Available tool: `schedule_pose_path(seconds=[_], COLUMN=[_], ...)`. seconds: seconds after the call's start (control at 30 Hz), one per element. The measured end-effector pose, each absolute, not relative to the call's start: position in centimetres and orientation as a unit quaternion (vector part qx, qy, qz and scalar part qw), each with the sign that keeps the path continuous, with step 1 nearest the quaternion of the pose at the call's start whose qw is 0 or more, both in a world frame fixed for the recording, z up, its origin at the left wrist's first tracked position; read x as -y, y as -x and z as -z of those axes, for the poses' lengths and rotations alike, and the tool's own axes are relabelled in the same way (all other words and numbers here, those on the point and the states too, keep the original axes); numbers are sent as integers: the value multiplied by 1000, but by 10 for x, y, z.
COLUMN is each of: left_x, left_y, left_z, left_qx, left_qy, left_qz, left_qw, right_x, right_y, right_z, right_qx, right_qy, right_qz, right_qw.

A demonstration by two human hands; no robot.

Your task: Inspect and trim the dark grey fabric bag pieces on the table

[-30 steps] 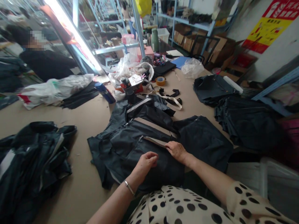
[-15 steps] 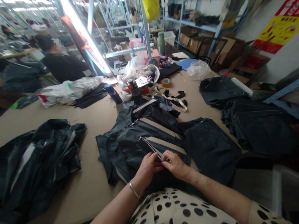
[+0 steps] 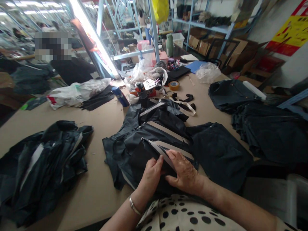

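Note:
A dark garment piece point(image 3: 139, 157) with pale grey strips lies in front of me at the table's near edge. My left hand point(image 3: 152, 171) pinches its raised edge between thumb and fingers. Along that edge runs a light strip point(image 3: 157, 148). My right hand point(image 3: 181, 170) rests on the strip with fingers stretched out and thumb apart, touching the cloth from the right. Behind, more dark fabric with a second pale strip point(image 3: 166, 131) is spread out. The fingertips under the cloth are hidden.
Crumpled dark garments point(image 3: 48, 160) lie on the left, and stacked dark pieces point(image 3: 269, 131) on the right. A blue can point(image 3: 120, 96), a tape roll point(image 3: 174, 85) and a white plastic bag point(image 3: 79, 93) sit farther back. A person point(image 3: 74, 69) sits beyond the table.
My right hand has opened from a pinch and now lies spread on the strip. The cloth's edge has parted and turned up more. The view has shifted slightly.

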State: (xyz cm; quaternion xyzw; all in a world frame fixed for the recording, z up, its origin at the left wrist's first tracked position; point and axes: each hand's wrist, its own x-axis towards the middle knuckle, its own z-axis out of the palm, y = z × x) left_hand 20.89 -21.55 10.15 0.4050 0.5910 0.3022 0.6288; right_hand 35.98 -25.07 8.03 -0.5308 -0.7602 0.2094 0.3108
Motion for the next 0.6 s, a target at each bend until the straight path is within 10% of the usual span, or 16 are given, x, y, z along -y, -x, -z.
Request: schedule_pose_path(seconds=[0.37, 0.6], left_x=[219, 216], left_y=[-209, -189], left_z=[-130, -140], left_qx=[-516, -413], left_qy=[-519, -210], left_qz=[-250, -352], left_qw=[634, 813], right_x=[233, 209], right_y=[-386, -415], right_z=[-112, -109], right_qx=[678, 506], right_qy=[433, 403], right_qz=[-522, -707], right_qw=[284, 287])
